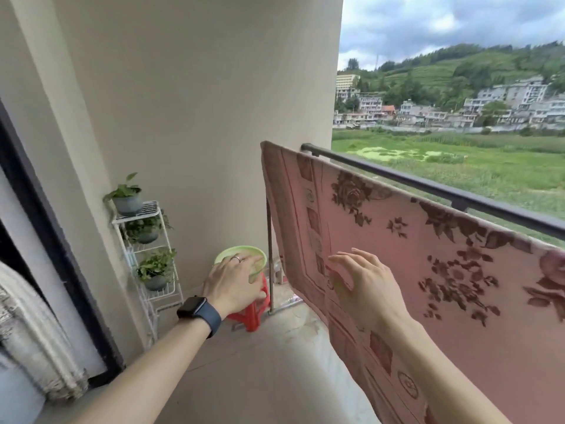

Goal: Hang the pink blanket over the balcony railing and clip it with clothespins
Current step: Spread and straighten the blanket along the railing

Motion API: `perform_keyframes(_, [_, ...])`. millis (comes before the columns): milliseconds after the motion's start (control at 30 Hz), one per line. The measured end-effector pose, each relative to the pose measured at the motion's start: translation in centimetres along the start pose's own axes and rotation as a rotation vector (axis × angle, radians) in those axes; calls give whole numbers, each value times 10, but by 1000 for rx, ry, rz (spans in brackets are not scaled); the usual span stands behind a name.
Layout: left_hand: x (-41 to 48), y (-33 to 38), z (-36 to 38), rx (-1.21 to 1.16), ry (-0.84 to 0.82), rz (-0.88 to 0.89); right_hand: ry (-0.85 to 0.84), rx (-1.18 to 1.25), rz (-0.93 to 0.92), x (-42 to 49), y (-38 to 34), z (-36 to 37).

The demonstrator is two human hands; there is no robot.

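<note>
The pink blanket (428, 270) with dark red flower patterns hangs over a thin rail just inside the black balcony railing (428, 186) and drapes down on the near side. My right hand (363, 281) hovers in front of the blanket's left part, fingers spread, holding nothing. My left hand (235, 281), with a ring and a dark watch on the wrist, reaches over a green bowl (227, 255) on a red stool (252, 313); its fingers are apart and its palm hides the bowl's inside. No clothespins are visible.
A white wire plant stand (149, 252) with three potted plants stands against the beige wall at left. A thin metal post (269, 255) rises beside the stool. A black door frame and a pale curtain (33, 341) are at the far left. Concrete floor lies below.
</note>
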State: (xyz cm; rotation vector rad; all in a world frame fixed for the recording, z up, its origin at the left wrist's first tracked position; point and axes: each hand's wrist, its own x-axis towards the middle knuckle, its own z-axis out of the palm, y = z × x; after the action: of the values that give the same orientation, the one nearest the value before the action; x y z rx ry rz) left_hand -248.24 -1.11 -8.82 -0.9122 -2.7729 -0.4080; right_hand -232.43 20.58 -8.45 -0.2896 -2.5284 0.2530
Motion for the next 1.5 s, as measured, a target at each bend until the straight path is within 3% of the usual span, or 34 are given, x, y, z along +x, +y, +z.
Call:
perform_keyframes(167, [80, -53, -2, -1, 67, -48, 35, 42, -61, 98, -2, 47])
perform_keyframes(367, [163, -119, 41, 1, 0, -96, 8, 26, -102, 186, -8, 128])
perform_keyframes(733, [419, -274, 78, -83, -7, -46, 15, -56, -18, 411, -41, 272])
perform_keyframes(1267, [776, -294, 77, -243, 9, 156, 62, -274, 62, 738, 2, 337])
perform_keyframes(1500, [887, -298, 109, -750, -239, 3, -94, -331, 264, 832, 19, 379])
